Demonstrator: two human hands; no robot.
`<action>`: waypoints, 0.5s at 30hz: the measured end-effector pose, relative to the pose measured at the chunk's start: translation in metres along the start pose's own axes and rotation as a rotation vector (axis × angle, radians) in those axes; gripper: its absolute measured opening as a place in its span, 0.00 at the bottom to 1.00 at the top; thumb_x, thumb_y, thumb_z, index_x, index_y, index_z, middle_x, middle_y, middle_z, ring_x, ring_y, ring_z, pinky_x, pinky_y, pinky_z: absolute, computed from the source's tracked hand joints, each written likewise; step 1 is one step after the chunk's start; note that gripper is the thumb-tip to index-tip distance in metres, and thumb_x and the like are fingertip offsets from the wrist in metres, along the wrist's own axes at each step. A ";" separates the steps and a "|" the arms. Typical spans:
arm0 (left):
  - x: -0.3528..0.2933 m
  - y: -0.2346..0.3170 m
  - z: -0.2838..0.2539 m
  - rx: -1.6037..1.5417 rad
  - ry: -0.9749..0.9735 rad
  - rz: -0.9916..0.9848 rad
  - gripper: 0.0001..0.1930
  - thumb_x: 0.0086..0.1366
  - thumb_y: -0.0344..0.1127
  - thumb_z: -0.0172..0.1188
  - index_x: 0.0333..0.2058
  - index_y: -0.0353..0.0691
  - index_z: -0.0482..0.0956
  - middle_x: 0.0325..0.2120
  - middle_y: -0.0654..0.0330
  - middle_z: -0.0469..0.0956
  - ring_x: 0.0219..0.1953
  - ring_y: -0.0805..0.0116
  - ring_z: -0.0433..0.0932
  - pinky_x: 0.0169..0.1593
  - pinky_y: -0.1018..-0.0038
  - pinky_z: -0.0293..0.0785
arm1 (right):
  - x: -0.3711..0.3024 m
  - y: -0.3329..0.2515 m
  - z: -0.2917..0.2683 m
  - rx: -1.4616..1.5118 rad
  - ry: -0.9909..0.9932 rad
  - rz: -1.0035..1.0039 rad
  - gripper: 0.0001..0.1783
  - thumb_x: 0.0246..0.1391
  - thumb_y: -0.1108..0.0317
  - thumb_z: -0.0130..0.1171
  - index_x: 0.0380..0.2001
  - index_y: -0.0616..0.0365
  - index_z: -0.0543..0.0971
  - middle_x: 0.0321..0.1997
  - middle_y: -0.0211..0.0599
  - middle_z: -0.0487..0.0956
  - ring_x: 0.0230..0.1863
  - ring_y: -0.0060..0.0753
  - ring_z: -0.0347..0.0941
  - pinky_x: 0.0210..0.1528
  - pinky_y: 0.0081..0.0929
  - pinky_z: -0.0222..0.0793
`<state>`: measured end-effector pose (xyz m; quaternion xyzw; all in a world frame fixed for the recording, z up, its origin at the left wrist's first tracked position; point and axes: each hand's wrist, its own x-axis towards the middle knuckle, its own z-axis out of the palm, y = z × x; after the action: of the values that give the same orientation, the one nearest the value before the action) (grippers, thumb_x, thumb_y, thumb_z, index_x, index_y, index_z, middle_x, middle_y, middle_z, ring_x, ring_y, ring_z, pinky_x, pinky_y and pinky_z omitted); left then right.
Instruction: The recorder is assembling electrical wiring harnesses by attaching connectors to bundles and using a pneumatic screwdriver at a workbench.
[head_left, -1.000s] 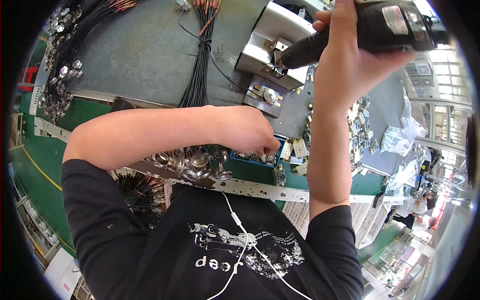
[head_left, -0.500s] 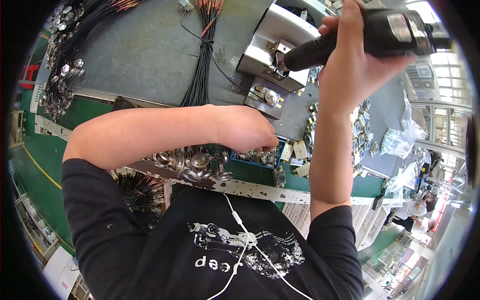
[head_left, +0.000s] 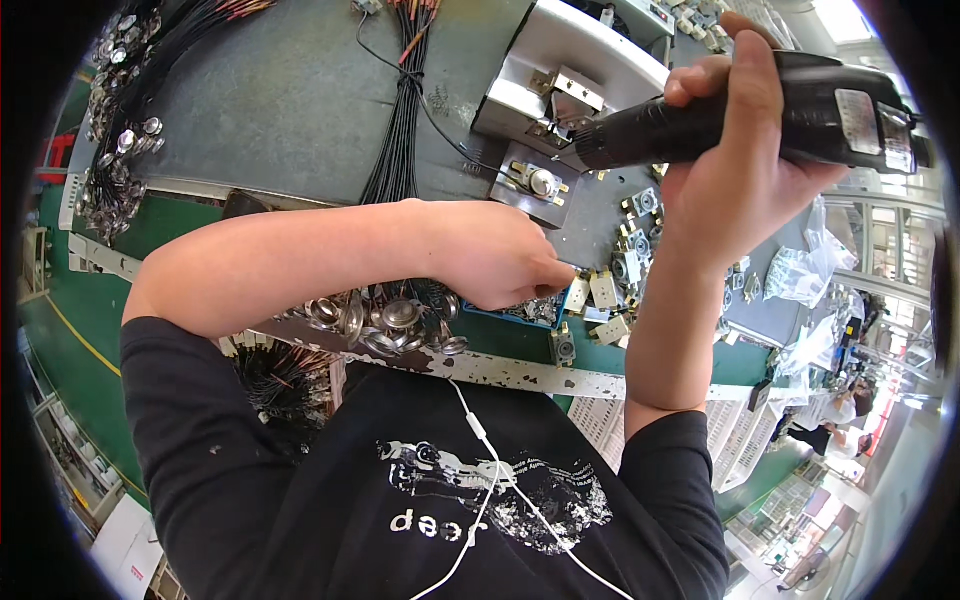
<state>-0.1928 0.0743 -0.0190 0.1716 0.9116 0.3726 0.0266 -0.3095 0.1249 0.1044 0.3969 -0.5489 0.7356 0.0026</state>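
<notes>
My right hand point(head_left: 738, 170) is wrapped around a black electric screwdriver point(head_left: 645, 132), held raised over the right of the bench with its tip pointing left. My left hand point(head_left: 492, 252) reaches across to a blue tray point(head_left: 508, 320) of small metal parts, its fingers pinched together at the tray's right end. Whatever lies between the fingertips is hidden or too small to name. Just beyond that hand, a round-topped metal thermostat-like part point(head_left: 543, 183) with brass terminals sits on a metal block point(head_left: 520, 210), a black wire running to it.
A bent metal fixture point(head_left: 545, 45) stands behind the block. Black wire bundles point(head_left: 392, 150) lie at the back. Cream blocks point(head_left: 604, 290) and several square-bodied parts point(head_left: 628, 265) spread on the right. Round metal caps point(head_left: 402, 315) crowd the front edge; others point(head_left: 110, 190) hang at far left.
My right hand and the screwdriver have moved right and toward me, away from the fixture. My left hand has shifted slightly right over the tray.
</notes>
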 end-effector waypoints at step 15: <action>-0.029 -0.015 -0.033 0.597 0.574 -0.199 0.05 0.59 0.29 0.64 0.34 0.45 0.85 0.31 0.63 0.82 0.39 0.61 0.81 0.45 0.64 0.76 | 0.009 0.008 -0.029 0.026 -0.149 -0.101 0.08 0.62 0.69 0.64 0.38 0.63 0.80 0.17 0.31 0.76 0.16 0.23 0.72 0.22 0.20 0.66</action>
<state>-0.1762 0.0326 -0.0077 -0.0279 0.9620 0.1207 -0.2432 -0.3357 0.1412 0.1013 0.4779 -0.5171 0.7100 -0.0065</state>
